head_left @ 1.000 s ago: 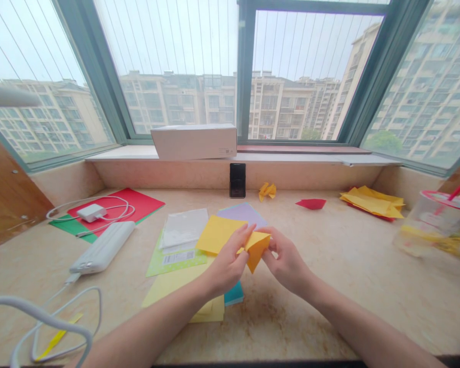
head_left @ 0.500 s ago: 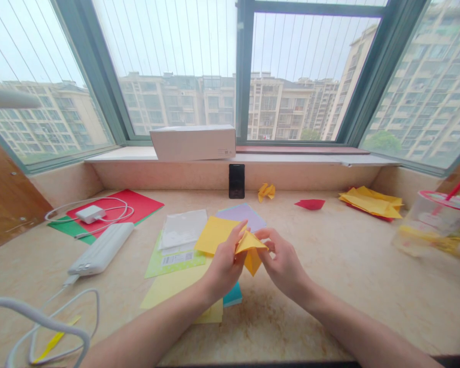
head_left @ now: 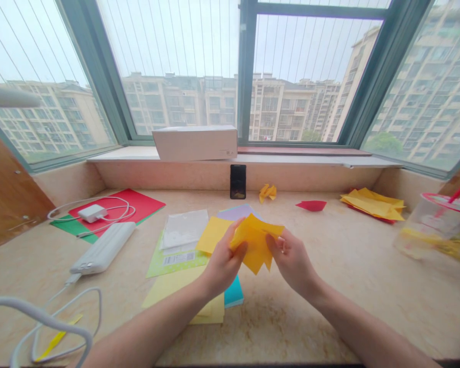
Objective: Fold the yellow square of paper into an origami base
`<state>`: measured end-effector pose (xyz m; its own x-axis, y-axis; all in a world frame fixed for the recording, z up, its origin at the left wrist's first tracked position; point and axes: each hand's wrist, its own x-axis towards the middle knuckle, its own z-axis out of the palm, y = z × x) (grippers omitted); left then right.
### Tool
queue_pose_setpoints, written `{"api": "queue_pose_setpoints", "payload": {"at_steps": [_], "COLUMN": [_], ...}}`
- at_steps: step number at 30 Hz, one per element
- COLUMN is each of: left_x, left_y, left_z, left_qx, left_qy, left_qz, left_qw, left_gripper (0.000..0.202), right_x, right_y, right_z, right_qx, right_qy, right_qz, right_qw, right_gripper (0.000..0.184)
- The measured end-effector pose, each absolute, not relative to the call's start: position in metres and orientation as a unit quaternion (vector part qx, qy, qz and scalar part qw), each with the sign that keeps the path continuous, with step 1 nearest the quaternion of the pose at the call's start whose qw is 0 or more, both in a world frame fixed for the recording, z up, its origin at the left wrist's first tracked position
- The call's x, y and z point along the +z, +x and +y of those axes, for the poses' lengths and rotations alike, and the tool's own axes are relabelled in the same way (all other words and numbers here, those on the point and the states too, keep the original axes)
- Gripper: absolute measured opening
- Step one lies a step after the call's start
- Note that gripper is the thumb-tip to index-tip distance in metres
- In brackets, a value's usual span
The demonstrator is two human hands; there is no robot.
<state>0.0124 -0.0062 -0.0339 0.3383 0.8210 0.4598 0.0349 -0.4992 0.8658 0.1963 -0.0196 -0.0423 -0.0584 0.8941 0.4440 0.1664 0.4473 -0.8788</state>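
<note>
A creased yellow sheet of origami paper (head_left: 256,243) is held up between my two hands above the counter. My left hand (head_left: 225,255) pinches its left side, the thumb lying on the near face. On the opposite side, my right hand (head_left: 292,254) grips the edge between thumb and fingers. The paper is partly unfolded, with pointed flaps hanging at its lower edge. Behind my left hand lies a flat yellow square (head_left: 213,234), partly covered. A blue paper stack (head_left: 233,293) and a pale yellow sheet (head_left: 172,291) lie below my left forearm.
A phone (head_left: 238,182) leans on the back wall beside a folded yellow paper piece (head_left: 267,192). Further right are a red folded piece (head_left: 311,205), yellow papers (head_left: 373,203) and a plastic cup (head_left: 431,225). To the left lie a white power bank (head_left: 103,248), cables and red paper (head_left: 143,207).
The yellow paper has gone from a compact, pointed folded form to a wider, opened-out sheet. My right hand has moved slightly right, and both hands still hold the paper.
</note>
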Motion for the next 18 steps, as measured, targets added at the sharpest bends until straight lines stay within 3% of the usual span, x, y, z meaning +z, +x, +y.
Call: {"api": "queue_pose_setpoints", "payload": {"at_steps": [11, 18], "left_x": [-0.028, -0.025], "left_y": [0.015, 0.018], "left_z": [-0.012, -0.021], "left_qx": [0.483, 0.472], "left_qy": [0.699, 0.692], "left_qz": [0.288, 0.215], "left_qw": [0.443, 0.502], "left_gripper": [0.044, 0.052], "right_x": [-0.031, -0.042], "right_y": [0.2, 0.199], "right_z": [-0.025, -0.019], "right_qx": [0.183, 0.258], "right_qy": [-0.373, -0.382], "right_qz": [-0.733, -0.68], "right_qw": [0.539, 0.57], "right_gripper": [0.02, 0.021]}}
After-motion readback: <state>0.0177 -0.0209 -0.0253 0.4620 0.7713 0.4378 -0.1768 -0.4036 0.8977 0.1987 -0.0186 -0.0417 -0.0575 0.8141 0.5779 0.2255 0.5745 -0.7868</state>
